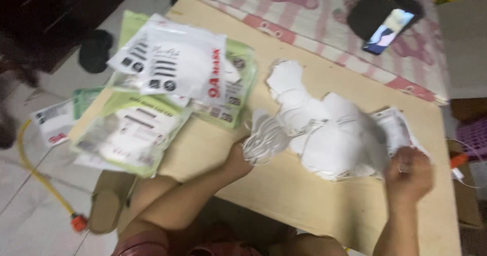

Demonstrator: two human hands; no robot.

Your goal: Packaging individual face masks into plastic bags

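Left hand point(237, 160) near the board's point(284, 195) near edge, fingers curled shut around a bunch of white ear loops point(264, 139). Right hand point(408, 175) at the near right part of the board, closed on a clear packet point(398, 129), blurred. Between the hands, mid-board, a loose pile of white masks point(324, 129). At the left edge, a stack of packaged masks point(167, 83), white and green, some hanging over the edge. Beyond the far right corner, a phone point(390, 30) lying on a pink mat point(304, 12).
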